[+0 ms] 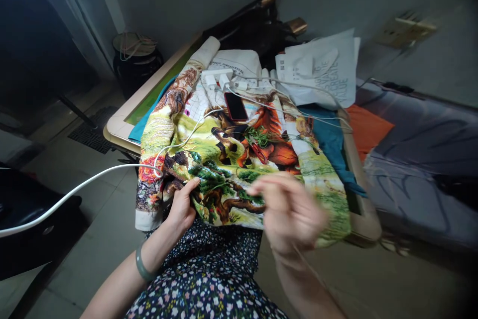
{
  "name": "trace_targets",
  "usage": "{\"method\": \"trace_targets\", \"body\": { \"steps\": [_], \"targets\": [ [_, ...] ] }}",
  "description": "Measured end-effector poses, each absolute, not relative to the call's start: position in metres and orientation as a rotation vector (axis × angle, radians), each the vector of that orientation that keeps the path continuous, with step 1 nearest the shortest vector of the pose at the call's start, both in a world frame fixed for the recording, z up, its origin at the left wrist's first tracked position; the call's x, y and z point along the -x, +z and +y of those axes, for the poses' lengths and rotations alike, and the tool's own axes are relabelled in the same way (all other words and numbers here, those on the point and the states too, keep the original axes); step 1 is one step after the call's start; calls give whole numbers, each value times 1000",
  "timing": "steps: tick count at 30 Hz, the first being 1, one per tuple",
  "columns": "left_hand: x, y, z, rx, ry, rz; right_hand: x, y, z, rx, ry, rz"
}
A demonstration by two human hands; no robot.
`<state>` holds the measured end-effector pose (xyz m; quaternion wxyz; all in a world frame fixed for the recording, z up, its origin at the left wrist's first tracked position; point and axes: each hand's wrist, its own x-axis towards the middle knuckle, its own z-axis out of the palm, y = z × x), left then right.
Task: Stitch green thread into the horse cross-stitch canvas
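A large embroidered cloth with horses and trees lies over a table and hangs toward my lap. My left hand grips the cloth's near edge, thumb on top by the tree pattern. My right hand is raised just above the cloth, blurred, fingers pinched together on a thin green thread that runs left to the cloth. A tuft of green thread rests on the horse design. Whether a needle sits in the fingers I cannot tell.
A red-cased phone lies on the cloth by white chargers and cables. Printed papers sit at the back right, a dark pot on the floor left, and a grey sofa to the right.
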<state>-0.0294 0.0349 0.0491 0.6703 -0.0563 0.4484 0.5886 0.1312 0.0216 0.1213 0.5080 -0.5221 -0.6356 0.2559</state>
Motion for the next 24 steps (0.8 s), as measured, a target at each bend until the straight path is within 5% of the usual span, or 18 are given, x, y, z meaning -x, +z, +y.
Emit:
{"method": "trace_targets", "body": {
  "steps": [6, 17, 24],
  "targets": [
    [29, 48, 36, 155, 1381, 948, -87, 68, 43, 1205, 833, -1653],
    [28, 47, 38, 197, 1417, 939, -70, 49, 35, 1121, 409, -1780],
    [27, 48, 39, 191, 1374, 982, -68, 53, 39, 1404, 732, -1577]
  ]
}}
